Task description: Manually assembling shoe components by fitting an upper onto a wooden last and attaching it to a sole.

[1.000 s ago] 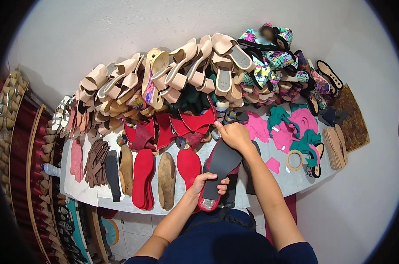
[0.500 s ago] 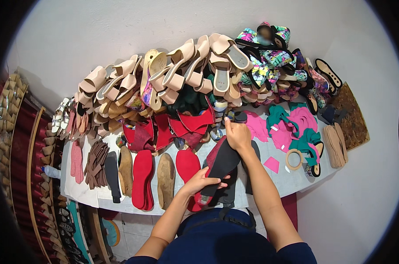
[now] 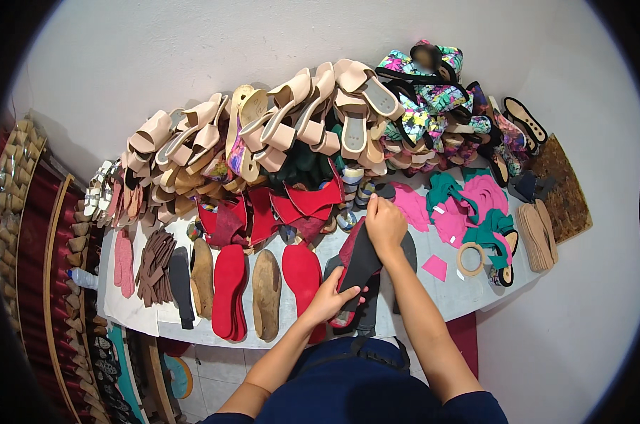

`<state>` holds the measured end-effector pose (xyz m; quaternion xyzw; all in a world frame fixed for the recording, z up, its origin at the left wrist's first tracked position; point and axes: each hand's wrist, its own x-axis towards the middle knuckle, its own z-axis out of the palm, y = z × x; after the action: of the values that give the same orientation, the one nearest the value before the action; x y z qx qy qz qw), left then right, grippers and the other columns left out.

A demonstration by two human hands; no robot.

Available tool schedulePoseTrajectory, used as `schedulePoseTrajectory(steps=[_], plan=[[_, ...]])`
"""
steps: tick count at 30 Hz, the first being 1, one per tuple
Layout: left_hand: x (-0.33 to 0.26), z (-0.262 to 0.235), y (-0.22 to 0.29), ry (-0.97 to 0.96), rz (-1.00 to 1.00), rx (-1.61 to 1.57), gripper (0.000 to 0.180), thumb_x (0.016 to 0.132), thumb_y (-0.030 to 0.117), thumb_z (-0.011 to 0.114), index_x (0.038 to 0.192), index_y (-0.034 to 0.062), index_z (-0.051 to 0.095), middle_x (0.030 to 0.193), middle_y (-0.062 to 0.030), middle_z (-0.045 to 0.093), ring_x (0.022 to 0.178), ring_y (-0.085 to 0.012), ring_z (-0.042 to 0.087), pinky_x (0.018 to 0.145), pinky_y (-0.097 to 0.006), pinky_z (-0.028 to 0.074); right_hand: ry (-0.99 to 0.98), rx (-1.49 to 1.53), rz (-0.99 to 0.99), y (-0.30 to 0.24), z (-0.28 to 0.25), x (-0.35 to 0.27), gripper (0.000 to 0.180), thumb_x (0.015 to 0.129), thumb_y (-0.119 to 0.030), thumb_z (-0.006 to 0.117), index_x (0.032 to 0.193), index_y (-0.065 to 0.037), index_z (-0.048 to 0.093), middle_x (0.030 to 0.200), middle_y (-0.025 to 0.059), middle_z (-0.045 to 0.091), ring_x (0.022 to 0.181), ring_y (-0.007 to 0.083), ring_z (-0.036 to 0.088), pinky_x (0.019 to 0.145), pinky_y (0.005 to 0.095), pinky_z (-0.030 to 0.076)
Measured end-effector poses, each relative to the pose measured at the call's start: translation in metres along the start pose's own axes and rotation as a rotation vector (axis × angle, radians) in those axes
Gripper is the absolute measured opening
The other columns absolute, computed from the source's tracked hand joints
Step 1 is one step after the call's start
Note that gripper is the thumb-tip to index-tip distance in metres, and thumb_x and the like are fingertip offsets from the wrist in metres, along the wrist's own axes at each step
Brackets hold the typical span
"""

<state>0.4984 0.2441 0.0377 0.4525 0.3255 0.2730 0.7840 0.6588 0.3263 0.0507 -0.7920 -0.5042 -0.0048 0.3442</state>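
Between my hands is a dark grey shoe sole (image 3: 362, 261), held at a slant above the table, with a mottled red layer showing along its left edge. My left hand (image 3: 332, 293) grips its lower end, thumb across the top face and fingers underneath. Closed round the upper end is my right hand (image 3: 386, 225), thumb pointing up. More dark grey soles (image 3: 405, 286) lie underneath, partly hidden by my hands. Just left of them is a red insole (image 3: 300, 272). Beside that rests a wooden shoe last (image 3: 266, 293), then a stack of red insoles (image 3: 228, 293).
Beige heeled sandals (image 3: 285, 116) and patterned sandals (image 3: 433, 106) are piled along the wall. Red uppers (image 3: 309, 201) lie before them. Pink and green fabric pieces (image 3: 468, 205), a tape roll (image 3: 471, 259) and tan soles (image 3: 537, 233) sit right; brown strips (image 3: 161, 265) left.
Both hands and the sole have shifted slightly right, and the sole stands a little steeper. My grip stays on both ends.
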Motion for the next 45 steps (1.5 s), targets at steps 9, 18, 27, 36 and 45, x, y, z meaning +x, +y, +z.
schedulePoseTrajectory(steps=[9, 18, 27, 36, 45], plan=[[0.0, -0.004, -0.012, 0.081, -0.008, 0.054, 0.034, 0.081, -0.001, 0.05, 0.111, -0.0018, 0.035, 0.098, -0.0121, 0.052, 0.081, -0.0162, 0.058, 0.064, -0.026, 0.05, 0.112, 0.073, -0.152, -0.017, 0.012, -0.055, 0.031, 0.087, -0.026, 0.039, 0.098, -0.004, 0.058, 0.113, 0.0192, 0.049, 0.108, 0.0343, 0.043, 0.092, 0.0422, 0.03], [-0.009, -0.002, -0.008, 0.137, 0.142, 0.52, 0.039, 0.081, 0.01, 0.053, 0.112, -0.0022, 0.034, 0.077, -0.0144, 0.062, 0.062, -0.0161, 0.061, 0.055, -0.026, 0.045, -0.189, 0.454, -0.034, 0.007, 0.007, -0.019, 0.039, 0.087, -0.037, 0.033, 0.09, -0.006, 0.059, 0.091, 0.0156, 0.057, 0.086, 0.0298, 0.052, 0.076, 0.0376, 0.038], [-0.016, 0.003, 0.006, 0.083, 0.157, 0.74, 0.041, 0.08, 0.014, 0.054, 0.113, -0.0013, 0.034, 0.07, -0.0178, 0.061, 0.06, -0.0272, 0.061, 0.052, -0.034, 0.044, -0.316, 0.48, 0.13, 0.025, 0.015, 0.002, 0.067, 0.089, -0.047, 0.014, 0.048, -0.001, 0.043, 0.045, 0.0098, 0.041, 0.048, 0.0254, 0.043, 0.051, 0.0365, 0.031], [-0.01, -0.007, -0.007, 0.081, 0.234, 0.82, 0.038, 0.081, 0.016, 0.052, 0.111, -0.0005, 0.036, 0.044, -0.0128, 0.049, 0.039, -0.0271, 0.052, 0.041, -0.035, 0.04, -0.345, 0.84, 0.162, 0.035, 0.022, 0.013, 0.067, 0.087, -0.052, 0.005, 0.05, -0.005, 0.035, 0.046, 0.0011, 0.031, 0.048, 0.0137, 0.031, 0.048, 0.0275, 0.025], [-0.009, -0.006, -0.001, 0.098, 0.28, 0.991, 0.039, 0.079, 0.017, 0.053, 0.11, 0.0024, 0.037, 0.054, -0.0218, 0.051, 0.053, -0.0389, 0.053, 0.049, -0.043, 0.041, -0.448, 0.944, 0.077, 0.047, 0.021, 0.019, 0.067, 0.085, -0.057, 0.003, 0.049, -0.008, 0.031, 0.045, 0.0, 0.033, 0.044, 0.0107, 0.03, 0.044, 0.0238, 0.024]])
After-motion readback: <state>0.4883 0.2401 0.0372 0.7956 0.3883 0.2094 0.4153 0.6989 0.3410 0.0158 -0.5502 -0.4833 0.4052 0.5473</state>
